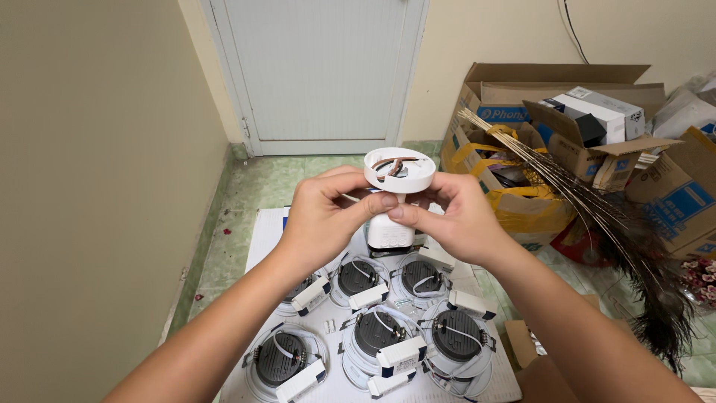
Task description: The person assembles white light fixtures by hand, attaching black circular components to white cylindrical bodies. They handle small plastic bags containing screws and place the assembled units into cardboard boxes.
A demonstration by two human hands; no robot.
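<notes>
I hold a small white round lamp fitting point(400, 170) up in front of me with both hands. Its shallow dish faces up, with brown and red wires lying inside, and a white box-shaped driver point(389, 231) hangs below it. My left hand point(326, 216) grips the fitting from the left, thumb and forefinger pinching just under the dish. My right hand point(456, 218) pinches the same spot from the right. Below my hands, several round recessed lights point(377, 332) with dark backs and white driver boxes lie on a white sheet point(265, 233).
Open cardboard boxes point(567, 119) with smaller cartons stand at the right on the green tiled floor point(276, 183). A bundle of thin sticks with dark feathery ends point(597, 216) leans over them. A pale door point(321, 71) is ahead and a wall point(97, 186) runs along the left.
</notes>
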